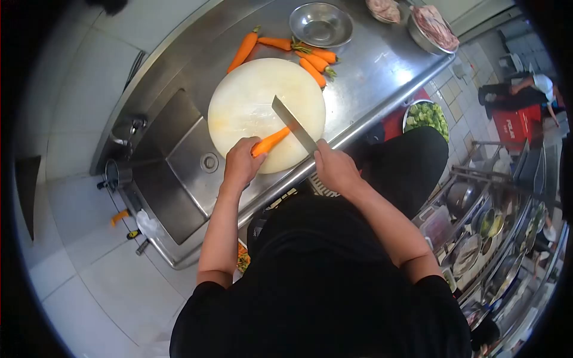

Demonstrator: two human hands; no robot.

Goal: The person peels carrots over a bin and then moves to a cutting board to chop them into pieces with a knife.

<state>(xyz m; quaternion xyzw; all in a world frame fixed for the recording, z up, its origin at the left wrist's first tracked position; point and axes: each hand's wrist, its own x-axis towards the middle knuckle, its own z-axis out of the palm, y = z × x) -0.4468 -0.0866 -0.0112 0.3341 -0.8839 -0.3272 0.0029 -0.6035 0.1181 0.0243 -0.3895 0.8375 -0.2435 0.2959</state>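
Note:
My left hand (242,162) is closed around the thick end of a peeled-looking carrot (271,142), which lies slanted over the round white cutting board (239,95). In my right hand (335,167) is the handle of a cleaver (293,124). Its broad blade crosses the board, with the carrot's far tip right at the blade. Several whole carrots (243,49) with green stem ends lie along the far side of the board. The cleaver's handle is mostly hidden by my fingers.
An empty-looking metal bowl (321,25) stands behind the carrots. Bowls of raw meat (434,28) sit at the counter's far right. The sink basin (179,179) is left of the board. Below the counter edge is a bowl of chopped greens (426,118); another person (537,89) is farther right.

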